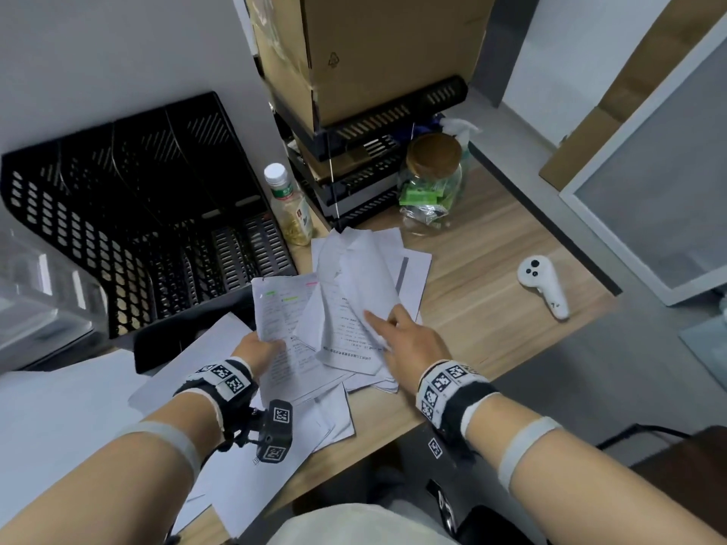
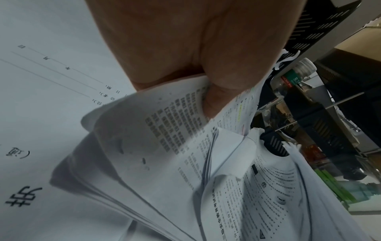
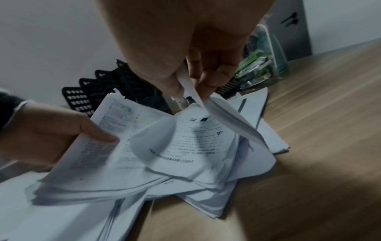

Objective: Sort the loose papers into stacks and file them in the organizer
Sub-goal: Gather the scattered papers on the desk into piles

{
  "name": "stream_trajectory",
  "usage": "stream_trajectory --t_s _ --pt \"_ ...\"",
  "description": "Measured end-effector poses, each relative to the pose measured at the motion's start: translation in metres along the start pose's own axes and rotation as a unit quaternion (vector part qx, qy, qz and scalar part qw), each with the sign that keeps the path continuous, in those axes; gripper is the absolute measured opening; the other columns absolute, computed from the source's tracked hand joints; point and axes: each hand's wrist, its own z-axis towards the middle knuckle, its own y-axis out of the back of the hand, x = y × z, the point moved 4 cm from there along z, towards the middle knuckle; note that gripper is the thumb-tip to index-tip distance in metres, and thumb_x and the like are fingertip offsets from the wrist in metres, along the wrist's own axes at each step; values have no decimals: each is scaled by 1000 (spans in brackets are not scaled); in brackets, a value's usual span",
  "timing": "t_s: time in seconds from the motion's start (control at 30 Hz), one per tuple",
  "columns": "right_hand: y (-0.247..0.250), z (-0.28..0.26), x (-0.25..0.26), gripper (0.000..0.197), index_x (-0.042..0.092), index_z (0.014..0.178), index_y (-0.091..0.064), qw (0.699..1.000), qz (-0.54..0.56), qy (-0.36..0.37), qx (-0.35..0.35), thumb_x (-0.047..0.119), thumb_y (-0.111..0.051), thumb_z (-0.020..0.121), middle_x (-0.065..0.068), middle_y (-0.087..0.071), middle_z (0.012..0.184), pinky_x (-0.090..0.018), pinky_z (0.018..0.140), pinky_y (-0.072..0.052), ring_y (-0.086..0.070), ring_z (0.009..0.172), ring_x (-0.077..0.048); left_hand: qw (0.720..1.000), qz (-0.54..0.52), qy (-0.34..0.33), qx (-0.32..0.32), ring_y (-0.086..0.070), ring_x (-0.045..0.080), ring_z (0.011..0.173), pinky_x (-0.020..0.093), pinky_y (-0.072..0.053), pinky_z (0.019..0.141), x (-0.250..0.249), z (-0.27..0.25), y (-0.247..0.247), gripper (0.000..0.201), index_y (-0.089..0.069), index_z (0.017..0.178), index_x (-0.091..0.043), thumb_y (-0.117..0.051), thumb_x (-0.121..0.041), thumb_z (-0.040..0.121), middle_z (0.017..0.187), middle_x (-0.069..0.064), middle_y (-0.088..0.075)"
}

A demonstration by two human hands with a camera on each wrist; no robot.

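From the head camera, the left hand (image 1: 257, 350) grips the near edge of a printed sheaf (image 1: 275, 308) with green and pink highlighter marks, lifted off the loose papers (image 1: 299, 407) that are spread across the wooden desk (image 1: 484, 277). The right hand (image 1: 409, 340) pinches a thin bundle of pages (image 1: 366, 277) and peels it up and away from the same heap. The black mesh organizer (image 1: 130, 214) stands at the desk's back left, its slots showing no paper in this view.

The left wrist camera adds what the head view hides: the thumb (image 2: 216, 97) presses down on the printed text, clamping the sheaf against the fingers beneath, with a larger form bearing ruled lines lying flat underneath (image 2: 51, 81).

The right wrist camera shows the pinch closely: thumb and fingertips (image 3: 208, 84) close on the bent edge of the bundle (image 3: 230, 117), which curls downward over a curved sheet below.

Only the head view takes in a drink bottle (image 1: 289, 206), a cork-lidded jar (image 1: 430, 179), a white controller (image 1: 545, 287) and a cardboard box (image 1: 373, 53) on stacked trays.
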Motion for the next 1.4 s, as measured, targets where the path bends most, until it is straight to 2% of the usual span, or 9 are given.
stream_trajectory --t_s 0.27,0.47,0.67,0.9,1.0,1.1,1.23,1.33,1.4 --pt "-6 -14 -12 100 41 150 -9 998 -47 -20 31 6 -67 77 -3 -30 117 -33 60 -47 -46 77 -19 1000 -14 1 3 -66 41 107 58 -49 102 -2 -6 -1 12 -64 95 -18 -60 -10 87 114 20 -71" --pt "26 -13 -45 77 12 136 -36 964 -41 -201 -172 5 -67 66 -14 -41 112 -39 76 -48 -48 89 -29 999 -37 -30 -4 -64 40 111 58 -47 104 -8 -18 4 17 -61 110 -13 -58 -11 94 118 18 -68" --pt "13 43 -8 77 21 139 -32 964 209 -157 -54 34 -75 76 -9 -36 131 -40 96 -49 -48 120 -28 994 -81 -61 -32 -68 37 106 56 -52 100 12 -31 54 47 -67 118 -12 -71 -33 76 114 14 -73" --pt "-3 86 97 98 16 147 -31 953 296 -45 49 45 -83 69 -8 -42 136 -38 109 -38 -46 125 -23 961 -259 -89 -33 -69 39 107 54 -54 96 72 -104 139 40 -67 114 -7 -70 -21 77 115 19 -73" --pt "-19 88 143 73 16 131 -52 928 352 -15 117 38 -85 69 -1 -57 126 -37 100 -45 -56 113 -17 946 -314 -75 -35 -70 39 106 49 -58 91 113 -118 166 37 -63 122 -3 -69 -12 86 116 19 -73" --pt "-44 85 171 33 16 110 -66 889 397 -31 224 25 -77 80 -10 -67 124 -39 99 -48 -65 109 -24 941 -329 -69 -44 -72 33 101 52 -56 94 146 -121 184 25 -67 114 -7 -68 -9 90 109 12 -77" --pt "-48 88 169 33 2 120 -65 953 260 -101 121 21 -62 92 -17 -65 126 -34 93 -45 -60 115 -32 956 -227 -74 -172 -64 27 105 36 -52 87 168 -114 215 19 -65 107 -21 -70 -17 90 97 0 -76" --pt "-54 74 156 31 -1 119 -63 959 193 -178 106 17 -54 95 -25 -62 124 -34 84 -43 -59 109 -39 960 119 -58 -245 -50 33 130 41 -43 106 182 -100 237 47 -55 131 -27 -67 -18 87 134 12 -55" --pt "-60 62 142 26 0 111 -63 953 182 -222 97 15 -51 93 -27 -63 118 -35 79 -45 -59 95 -38 906 348 -38 -237 -19 34 150 46 -26 119 188 -94 239 74 -34 148 -35 -61 -14 83 160 10 -25"
